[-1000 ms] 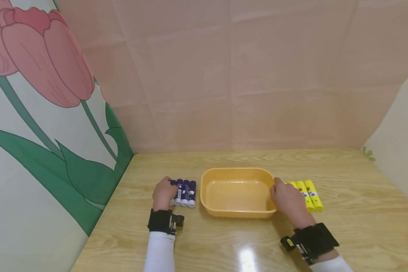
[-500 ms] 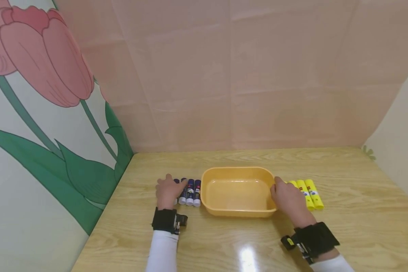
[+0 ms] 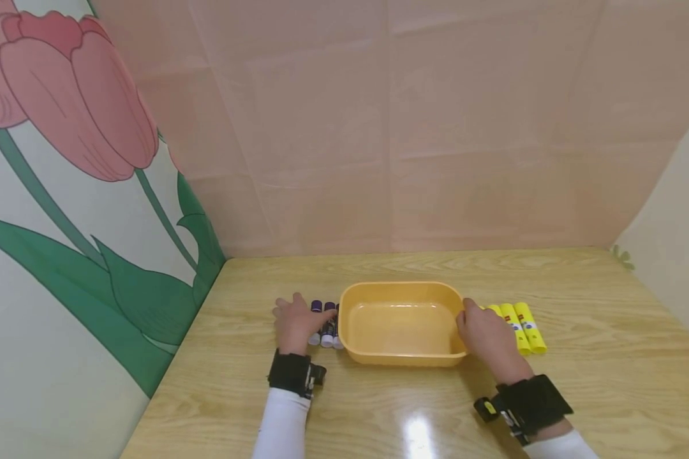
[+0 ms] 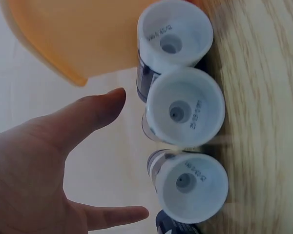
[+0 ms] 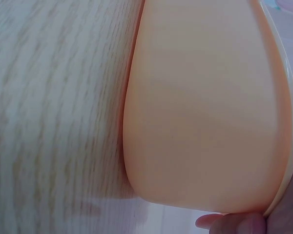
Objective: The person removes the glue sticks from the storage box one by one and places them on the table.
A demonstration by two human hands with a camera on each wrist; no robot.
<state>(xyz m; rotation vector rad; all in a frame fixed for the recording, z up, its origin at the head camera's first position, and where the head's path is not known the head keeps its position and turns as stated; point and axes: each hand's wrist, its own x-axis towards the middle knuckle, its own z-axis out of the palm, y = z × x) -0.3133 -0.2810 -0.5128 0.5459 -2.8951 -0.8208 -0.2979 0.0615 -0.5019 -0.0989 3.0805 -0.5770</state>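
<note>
Several dark blue glue sticks (image 3: 328,335) with white bases lie side by side against the left end of a yellow plastic basin (image 3: 402,360). My left hand (image 3: 295,325) is spread over them, covering part of the row. In the left wrist view the thumb (image 4: 105,108) and a finger (image 4: 119,217) are wide apart beside the white ends, and nothing is gripped. At the basin's right end my right hand (image 3: 488,335) grips the rim, fingers on the outside wall in the right wrist view. The basin holds nothing.
Yellow glue sticks (image 3: 525,328) lie in a row right of the basin, partly hidden by the right hand. The wooden table (image 3: 367,414) meets a pinkish covered wall (image 3: 390,159) at the back and a tulip-painted wall (image 3: 80,95) at left.
My left hand has slid right and its fingers have spread. The dark blue glue sticks have shifted right, up to the basin. My right hand and the basin have stayed put.
</note>
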